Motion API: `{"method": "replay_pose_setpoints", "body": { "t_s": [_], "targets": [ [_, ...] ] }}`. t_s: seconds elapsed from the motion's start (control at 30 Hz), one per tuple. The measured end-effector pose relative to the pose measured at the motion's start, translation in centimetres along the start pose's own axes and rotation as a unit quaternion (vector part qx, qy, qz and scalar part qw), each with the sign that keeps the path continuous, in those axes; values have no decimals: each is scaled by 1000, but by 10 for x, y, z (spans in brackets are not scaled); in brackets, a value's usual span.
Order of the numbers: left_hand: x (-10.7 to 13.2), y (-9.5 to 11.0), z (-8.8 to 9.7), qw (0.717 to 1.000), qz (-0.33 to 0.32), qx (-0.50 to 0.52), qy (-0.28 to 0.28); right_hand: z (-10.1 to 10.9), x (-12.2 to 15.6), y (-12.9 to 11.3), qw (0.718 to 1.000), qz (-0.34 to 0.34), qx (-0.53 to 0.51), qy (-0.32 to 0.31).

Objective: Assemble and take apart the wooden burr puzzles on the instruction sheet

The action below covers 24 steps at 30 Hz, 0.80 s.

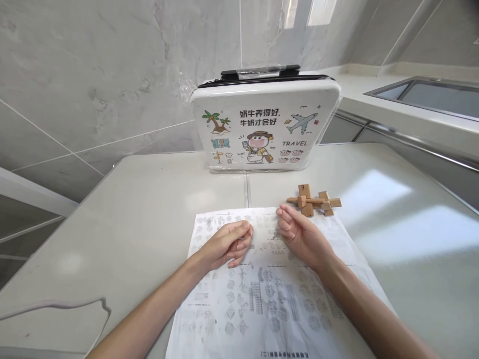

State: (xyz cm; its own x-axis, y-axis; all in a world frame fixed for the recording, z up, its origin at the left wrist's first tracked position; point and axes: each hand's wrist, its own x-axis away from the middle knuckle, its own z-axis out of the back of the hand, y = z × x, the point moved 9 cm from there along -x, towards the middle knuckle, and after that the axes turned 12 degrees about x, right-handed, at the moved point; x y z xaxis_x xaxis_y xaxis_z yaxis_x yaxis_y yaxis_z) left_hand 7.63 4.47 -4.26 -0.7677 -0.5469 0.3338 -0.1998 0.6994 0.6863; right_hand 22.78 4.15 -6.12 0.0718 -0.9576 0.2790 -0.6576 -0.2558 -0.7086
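Observation:
A printed sheet of diagrams point(269, 294) lies flat on the white table in front of me. My left hand point(226, 244) rests on the sheet with its fingers curled loosely inward, and nothing shows in it. My right hand point(299, 234) hovers over the sheet's upper right part, fingers bent and close together, empty as far as I can see. Just beyond the right fingertips a small wooden puzzle point(314, 201) of crossed blocks and a rod sits on the table, untouched.
A small white suitcase point(265, 124) with cartoon prints and a black handle stands upright at the back of the table point(130, 224), against the grey tiled wall. A steel sink point(430, 92) is set in the counter at the far right.

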Motion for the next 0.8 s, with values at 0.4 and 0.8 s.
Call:
{"method": "replay_pose_setpoints", "body": {
  "t_s": [0.4, 0.8],
  "targets": [
    [-1, 1, 7, 1000, -1, -3, 19, -14, 0, 6, 996, -21, 72, -40],
    [0, 5, 10, 999, -17, 20, 37, -18, -5, 11, 997, -20, 65, -45]
  ]
}}
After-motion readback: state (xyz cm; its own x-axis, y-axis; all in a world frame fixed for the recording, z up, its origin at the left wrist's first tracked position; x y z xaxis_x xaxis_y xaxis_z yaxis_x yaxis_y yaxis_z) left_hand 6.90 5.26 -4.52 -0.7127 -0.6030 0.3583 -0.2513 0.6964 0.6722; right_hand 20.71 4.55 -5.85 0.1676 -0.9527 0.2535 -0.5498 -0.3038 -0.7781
